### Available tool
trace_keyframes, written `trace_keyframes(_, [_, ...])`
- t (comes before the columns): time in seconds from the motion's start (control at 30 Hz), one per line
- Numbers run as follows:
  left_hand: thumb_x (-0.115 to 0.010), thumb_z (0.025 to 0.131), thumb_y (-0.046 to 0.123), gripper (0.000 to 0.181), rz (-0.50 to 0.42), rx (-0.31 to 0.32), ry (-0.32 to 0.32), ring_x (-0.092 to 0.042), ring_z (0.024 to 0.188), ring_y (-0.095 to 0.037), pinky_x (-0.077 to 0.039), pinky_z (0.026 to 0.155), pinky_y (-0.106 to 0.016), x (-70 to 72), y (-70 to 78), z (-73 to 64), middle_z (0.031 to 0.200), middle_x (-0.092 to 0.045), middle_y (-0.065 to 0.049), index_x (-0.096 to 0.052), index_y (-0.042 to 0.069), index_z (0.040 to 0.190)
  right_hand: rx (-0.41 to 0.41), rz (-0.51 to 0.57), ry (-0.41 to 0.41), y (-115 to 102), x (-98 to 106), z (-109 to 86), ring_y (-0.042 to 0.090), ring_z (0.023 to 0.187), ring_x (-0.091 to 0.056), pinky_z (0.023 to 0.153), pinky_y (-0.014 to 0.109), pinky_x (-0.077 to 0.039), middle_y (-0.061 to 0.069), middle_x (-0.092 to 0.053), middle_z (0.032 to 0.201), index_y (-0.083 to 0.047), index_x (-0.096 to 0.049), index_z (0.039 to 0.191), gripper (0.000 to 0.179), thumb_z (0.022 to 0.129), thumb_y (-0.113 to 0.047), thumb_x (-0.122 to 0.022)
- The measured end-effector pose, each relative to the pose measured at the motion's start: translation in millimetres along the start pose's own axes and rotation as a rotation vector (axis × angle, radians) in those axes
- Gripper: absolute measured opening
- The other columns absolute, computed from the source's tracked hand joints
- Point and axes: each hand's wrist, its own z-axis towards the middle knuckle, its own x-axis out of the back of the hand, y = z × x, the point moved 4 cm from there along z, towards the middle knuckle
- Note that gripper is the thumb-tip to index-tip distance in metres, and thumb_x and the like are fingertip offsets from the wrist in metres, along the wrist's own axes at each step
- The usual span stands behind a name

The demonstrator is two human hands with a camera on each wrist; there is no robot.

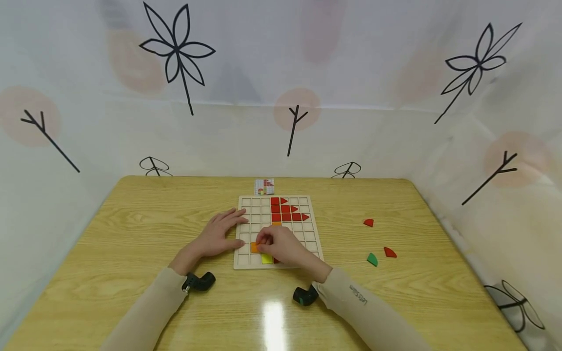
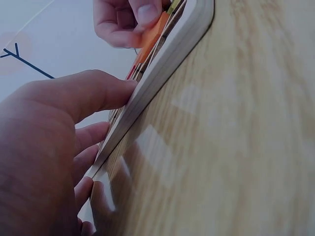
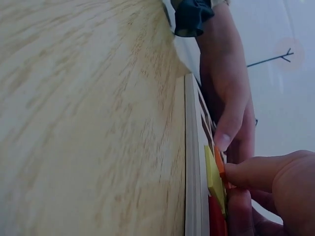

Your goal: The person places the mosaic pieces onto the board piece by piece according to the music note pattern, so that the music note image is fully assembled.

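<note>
A square wooden grid board (image 1: 249,201) lies on the table. My left hand (image 1: 215,235) rests at its left edge with fingers spread, thumb on the rim (image 2: 127,105). Over the lower middle of the board, my right hand (image 1: 281,244) pinches an orange tile (image 2: 153,38) between thumb and fingers, right at the grid; the fingers partly hide it. Beside it a yellow tile (image 1: 267,259) sits in the bottom row, looking tilted (image 3: 212,174) in the right wrist view. Red squares and triangles (image 1: 286,217) form three rows at the top, with another orange piece (image 1: 276,224) below them.
A small printed pattern card (image 1: 264,186) lies behind the board. To the right on the table (image 1: 153,209) are two red quarter-round pieces (image 1: 369,223) (image 1: 390,252) and a green one (image 1: 372,259). A patterned cloth (image 1: 246,136) hangs behind the table.
</note>
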Motion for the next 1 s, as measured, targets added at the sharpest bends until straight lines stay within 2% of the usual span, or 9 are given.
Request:
trace_keyframes(0.13, [-0.070, 0.088, 0.038, 0.060, 0.003, 0.000, 0.001, -0.023, 0.148, -0.035, -0.015, 0.113, -0.063, -0.1, -0.7, 0.0, 0.159, -0.036, -0.007, -0.056, 0.014, 0.141, 0.006, -0.029, -0.013, -4, 0, 0.2, 0.009, 0.072, -0.056, 0.067, 0.027, -0.048, -0.007, -0.061, 0.080, -0.015, -0.071, 0.088, 0.006, 0.094, -0.013, -0.068])
trace_keyframes(0.37, [-0.071, 0.087, 0.038, 0.061, 0.002, 0.002, 0.006, -0.023, 0.148, -0.035, -0.015, 0.113, -0.063, 0.2, -1.5, -0.4, 0.159, -0.036, -0.006, -0.056, 0.014, 0.141, -0.005, -0.047, -0.009, -4, -2, 2.4, 0.008, 0.071, -0.055, 0.066, 0.026, -0.047, -0.008, -0.060, 0.078, -0.011, -0.072, 0.093, 0.005, 0.092, -0.016, -0.071])
trace_keyframes(0.57, [-0.071, 0.087, 0.039, 0.060, 0.003, 0.005, 0.004, -0.023, 0.148, -0.034, -0.014, 0.113, -0.064, 0.2, -1.9, -0.5, 0.159, -0.036, -0.005, -0.057, 0.015, 0.140, -0.019, 0.000, -0.031, -2, 0, 1.9, 0.010, 0.072, -0.057, 0.067, 0.026, -0.047, -0.007, -0.062, 0.079, -0.012, -0.073, 0.096, 0.005, 0.094, -0.015, -0.070])
trace_keyframes(0.77, [-0.070, 0.087, 0.039, 0.059, -0.006, 0.002, -0.001, -0.022, 0.148, -0.034, -0.014, 0.113, -0.063, 0.9, 0.0, 0.1, 0.159, -0.035, -0.005, -0.057, 0.015, 0.139, -0.037, 0.091, -0.035, 0, 9, -0.6, 0.012, 0.079, -0.059, 0.072, 0.028, -0.049, -0.006, -0.065, 0.087, -0.014, -0.073, 0.101, 0.007, 0.095, -0.015, -0.069])
trace_keyframes(1.0, [-0.069, 0.088, 0.039, 0.060, -0.003, -0.001, -0.010, -0.022, 0.148, -0.035, -0.014, 0.113, -0.063, 0.9, 1.0, -0.6, 0.159, -0.035, -0.007, -0.056, 0.013, 0.141, -0.010, 0.104, 0.016, 6, 31, -8.3, 0.013, 0.087, -0.062, 0.078, 0.031, -0.053, -0.004, -0.070, 0.097, -0.010, -0.075, 0.105, 0.012, 0.095, -0.011, -0.068])
